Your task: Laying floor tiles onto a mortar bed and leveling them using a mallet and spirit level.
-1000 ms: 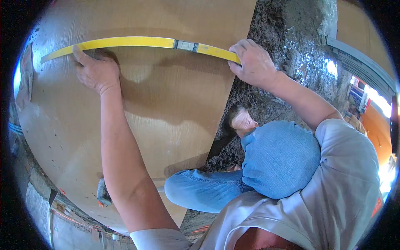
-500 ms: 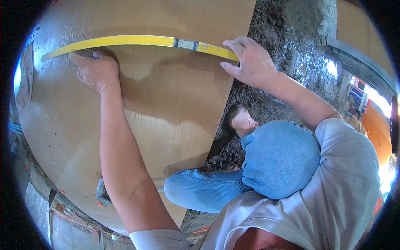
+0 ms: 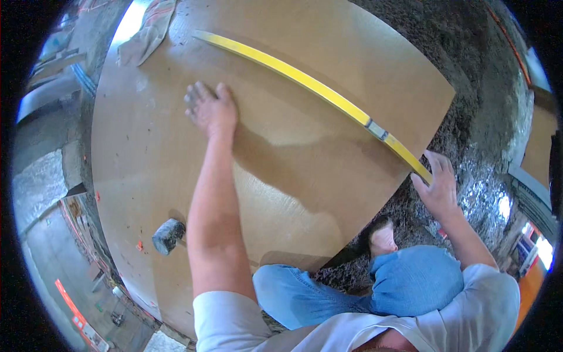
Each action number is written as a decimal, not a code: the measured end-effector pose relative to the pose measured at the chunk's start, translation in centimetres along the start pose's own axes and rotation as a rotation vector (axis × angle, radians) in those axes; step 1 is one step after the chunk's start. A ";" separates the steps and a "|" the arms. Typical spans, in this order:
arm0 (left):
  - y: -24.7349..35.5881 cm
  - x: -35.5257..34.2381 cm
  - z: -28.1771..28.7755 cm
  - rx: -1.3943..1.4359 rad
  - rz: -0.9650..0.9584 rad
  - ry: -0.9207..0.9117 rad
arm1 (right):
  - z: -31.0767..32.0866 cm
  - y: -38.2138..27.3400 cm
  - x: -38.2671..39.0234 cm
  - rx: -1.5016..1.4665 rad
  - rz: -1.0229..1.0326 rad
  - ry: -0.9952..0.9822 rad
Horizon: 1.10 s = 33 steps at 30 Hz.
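Observation:
A long yellow spirit level (image 3: 308,85) lies diagonally across a large tan board (image 3: 352,176), curved in the fisheye view. My left hand (image 3: 211,108) is open on the board below the level's far part, fingers spread and touching only the board. My right hand (image 3: 437,185) holds the near end of the level at the board's right edge, thumb and fingers either side of it. A mallet (image 3: 168,236) with a dusty dark head lies beside my left forearm, its handle mostly hidden.
A pale cloth (image 3: 143,41) lies at the board's upper-left corner. Wet, rough grey mortar (image 3: 475,141) borders the board on the right, with stacked grey-edged panels (image 3: 531,190) beyond. At lower left an orange tool (image 3: 69,302) lies on grey floor. My jeans-clad legs are folded at the bottom.
The view has swung, so the board and level now slant down to the right. My left hand has left the level and spread out on the board; my right stays at the level's end.

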<state>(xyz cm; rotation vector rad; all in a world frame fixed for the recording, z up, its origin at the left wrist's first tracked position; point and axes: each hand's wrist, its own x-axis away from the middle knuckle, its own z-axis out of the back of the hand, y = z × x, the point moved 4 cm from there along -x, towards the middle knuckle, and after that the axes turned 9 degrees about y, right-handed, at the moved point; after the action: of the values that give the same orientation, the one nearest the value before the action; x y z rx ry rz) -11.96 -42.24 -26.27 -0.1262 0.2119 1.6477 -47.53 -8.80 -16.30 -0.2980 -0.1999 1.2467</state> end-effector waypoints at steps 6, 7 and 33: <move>-8.9 -2.6 -0.4 -0.100 0.173 -0.046 | -0.5 1.1 1.7 0.028 0.006 -0.044; -9.1 -2.6 -0.4 -0.085 0.160 -0.045 | -0.7 0.9 1.6 0.015 0.017 -0.038; -8.1 0.5 0.2 -0.029 0.033 -0.002 | -2.2 -1.6 -2.2 -0.004 0.074 0.067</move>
<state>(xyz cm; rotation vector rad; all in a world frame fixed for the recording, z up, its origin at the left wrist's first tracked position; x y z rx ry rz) -3.93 -41.11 -26.66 -0.1438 0.1896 1.6842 -46.09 -11.60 -17.78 -0.3523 -0.1351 1.3072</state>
